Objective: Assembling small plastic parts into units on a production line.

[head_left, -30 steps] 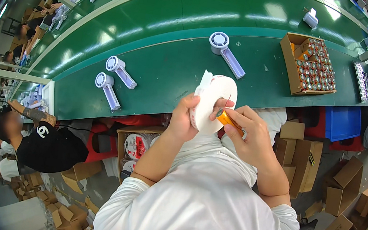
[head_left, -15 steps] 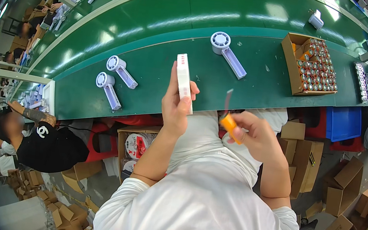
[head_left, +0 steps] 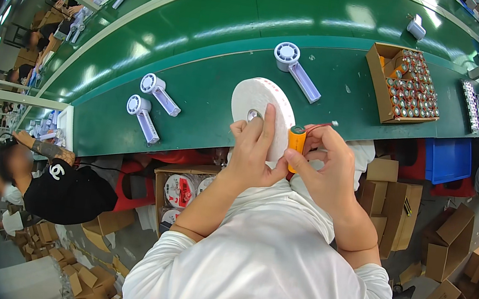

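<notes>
My left hand (head_left: 248, 158) grips a flat white roll of tape (head_left: 251, 95), with fingers across its face near the centre hole. In my right hand (head_left: 334, 174), thumb and fingers pinch an orange cylindrical battery (head_left: 296, 140), which stands nearly upright at the roll's right edge. Thin red wires run from the battery toward a small white connector (head_left: 334, 124). My left thumb is close to the battery; whether it touches cannot be made out. Beyond my hands, a white handheld fan (head_left: 303, 80) lies on the green bench (head_left: 210, 99).
Two more handheld fans (head_left: 161, 96) lie to the left on the bench. A cardboard box (head_left: 377, 86) of orange batteries stands right, above a blue bin (head_left: 447, 161). An open carton (head_left: 160, 190) with tape rolls sits below the bench edge. A co-worker in black (head_left: 71, 190) sits at left.
The tape roll has turned from edge-on to show its flat face. My right hand has brought the battery up and left against the roll's edge, and the battery now stands more upright.
</notes>
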Available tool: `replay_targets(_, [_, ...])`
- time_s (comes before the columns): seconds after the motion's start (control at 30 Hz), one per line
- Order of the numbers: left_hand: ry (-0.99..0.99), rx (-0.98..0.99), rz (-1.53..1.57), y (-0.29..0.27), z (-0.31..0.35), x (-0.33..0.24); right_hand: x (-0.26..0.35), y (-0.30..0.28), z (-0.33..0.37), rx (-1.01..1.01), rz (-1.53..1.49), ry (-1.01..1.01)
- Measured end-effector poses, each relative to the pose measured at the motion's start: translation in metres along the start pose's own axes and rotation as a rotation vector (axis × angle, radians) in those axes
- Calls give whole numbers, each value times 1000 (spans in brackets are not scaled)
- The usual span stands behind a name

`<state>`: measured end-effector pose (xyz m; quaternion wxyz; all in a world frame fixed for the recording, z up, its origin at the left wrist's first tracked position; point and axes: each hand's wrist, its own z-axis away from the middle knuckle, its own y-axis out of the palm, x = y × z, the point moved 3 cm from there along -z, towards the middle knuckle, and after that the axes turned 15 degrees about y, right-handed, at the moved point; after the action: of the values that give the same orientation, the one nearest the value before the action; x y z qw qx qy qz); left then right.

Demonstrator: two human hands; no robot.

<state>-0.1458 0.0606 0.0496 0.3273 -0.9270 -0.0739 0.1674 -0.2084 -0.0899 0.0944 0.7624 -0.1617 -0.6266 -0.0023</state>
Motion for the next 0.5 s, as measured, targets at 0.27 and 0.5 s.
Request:
replay_targets(0.27, [-57,-4,-97,-1,7,2,-2,-19,1,7,-306,74])
replay_targets(0.5, [103,136,23,3,6,-38,-15,-28,-27,-250,-547,-164])
